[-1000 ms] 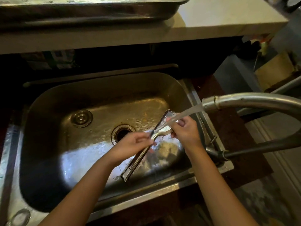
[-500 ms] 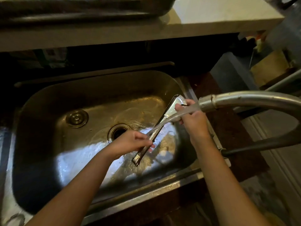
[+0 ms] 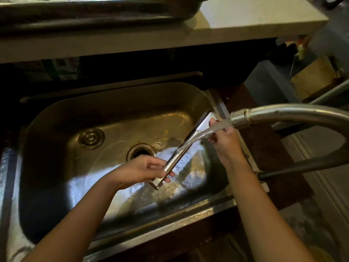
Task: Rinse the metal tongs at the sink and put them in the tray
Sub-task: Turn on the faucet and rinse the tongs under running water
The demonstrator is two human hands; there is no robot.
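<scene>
The metal tongs [image 3: 186, 146] are held slantwise above the basin of the sink [image 3: 62, 118], hinged end low and near the person, working end raised toward the far right corner. They are kept closed, the two arms lying together, presumably so that both are washed by one pass of the stream. The lower end is gripped by the left hand [image 3: 145, 170], whose fingers are curled round the shaft just above the hinge loop; the grip appears firm, with the thumb set on top. The upper end is met by the right hand [image 3: 225, 142], its fingers partly closed at the tong head; whether the metal is pinched or only rubbed cannot be told, since the contact is blurred by the water [image 3: 204, 134]. The stream is delivered from the faucet [image 3: 264, 114], which arches in from the right, and it strikes the tongs at about mid-length. The slant seems chosen so that runoff is carried down the shaft and dropped into the basin near the drain [image 3: 140, 152]. A round stopper [image 3: 91, 138] lies to the left of the drain. The tray [image 3: 170, 10] is seen on the table [image 3: 255, 21] beyond the sink, well apart from the tongs. The rinsing is judged to be under way; the placing in the tray is not yet done.
</scene>
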